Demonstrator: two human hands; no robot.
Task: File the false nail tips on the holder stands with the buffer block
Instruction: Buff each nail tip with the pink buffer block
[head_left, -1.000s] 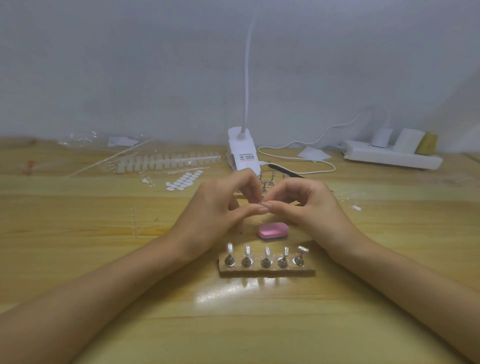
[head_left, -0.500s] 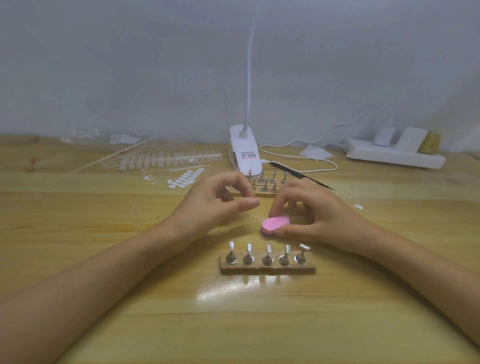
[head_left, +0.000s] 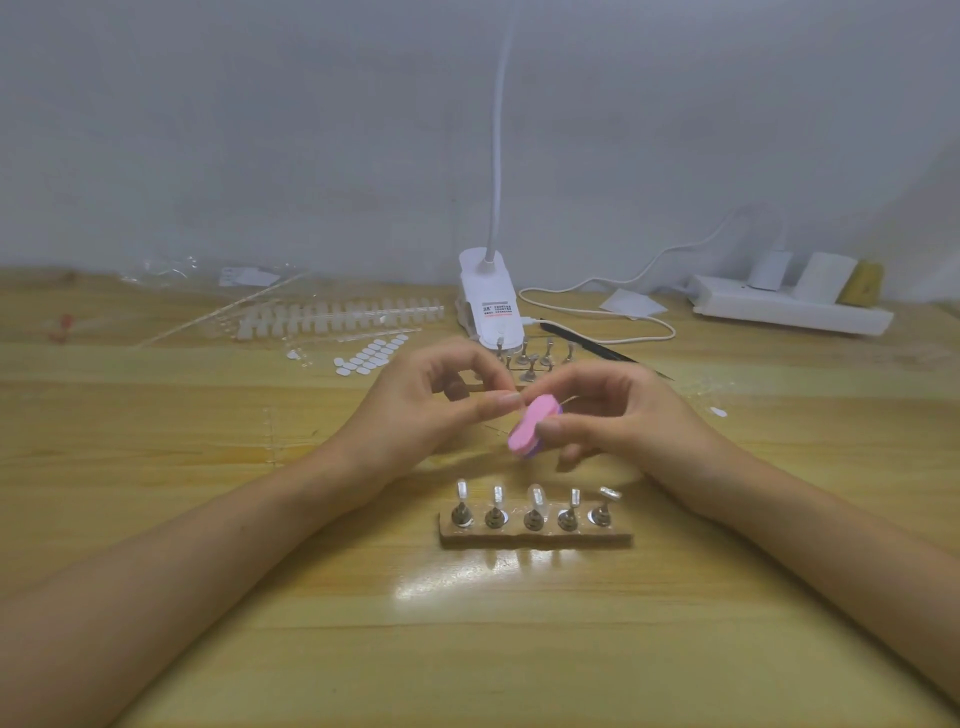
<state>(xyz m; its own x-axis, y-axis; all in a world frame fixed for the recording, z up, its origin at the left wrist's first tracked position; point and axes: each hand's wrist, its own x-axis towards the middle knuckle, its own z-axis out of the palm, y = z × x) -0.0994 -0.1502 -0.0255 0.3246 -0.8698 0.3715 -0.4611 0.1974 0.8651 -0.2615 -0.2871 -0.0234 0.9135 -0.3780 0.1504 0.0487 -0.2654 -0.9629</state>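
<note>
A wooden table fills the view, and both forearms reach in over it from the near corners. The right hand pinches the pink buffer block between thumb and fingers, holding it tilted and clear of the table. The left hand has its fingers curled, and its thumb and forefinger meet right at the block's upper end. Whether they grip anything is too small to tell. Just in front of the hands, a wooden holder base carries five stands in a row. Each stand is topped with a clear nail tip.
</note>
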